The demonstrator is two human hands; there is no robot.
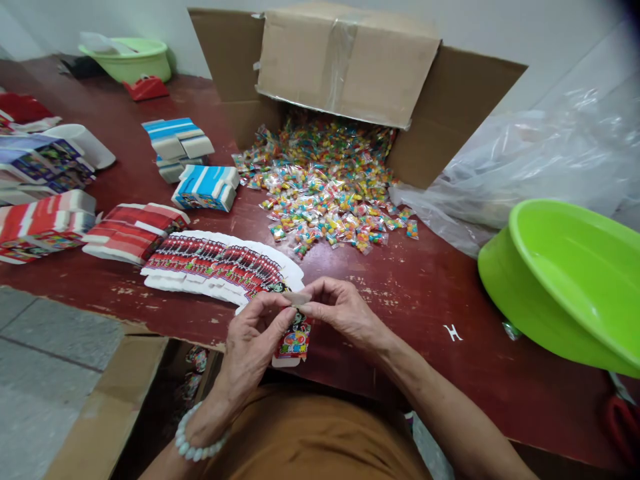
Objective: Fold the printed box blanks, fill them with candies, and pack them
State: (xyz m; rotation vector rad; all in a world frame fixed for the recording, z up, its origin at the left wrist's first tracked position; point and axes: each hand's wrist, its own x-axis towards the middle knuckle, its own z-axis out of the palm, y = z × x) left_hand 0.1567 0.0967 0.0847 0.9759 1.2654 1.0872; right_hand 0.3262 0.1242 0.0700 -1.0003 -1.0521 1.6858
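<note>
Close to the table's front edge, both hands are at the top end of a small printed carton (294, 340), red with colourful lettering. My left hand (255, 333) pinches a pale flap (295, 299) of it between thumb and forefinger. From the other side my right hand (345, 310) pinches the same end, its fingertips almost meeting the left ones. The carton's white lower flap hangs towards my body. Just left of the hands lies a fanned row of flat red cartons (215, 263). Beyond them spreads a heap of small clear candy packets (325, 200).
A tipped cardboard box (310, 63) stands behind the candy. Bundled red cartons (135, 230) and blue cartons (207, 189) sit at left. A green basin (505, 267), plastic sheeting (540, 160) and scissors (620, 413) are at right. An open cardboard box (115, 407) stands below the table edge.
</note>
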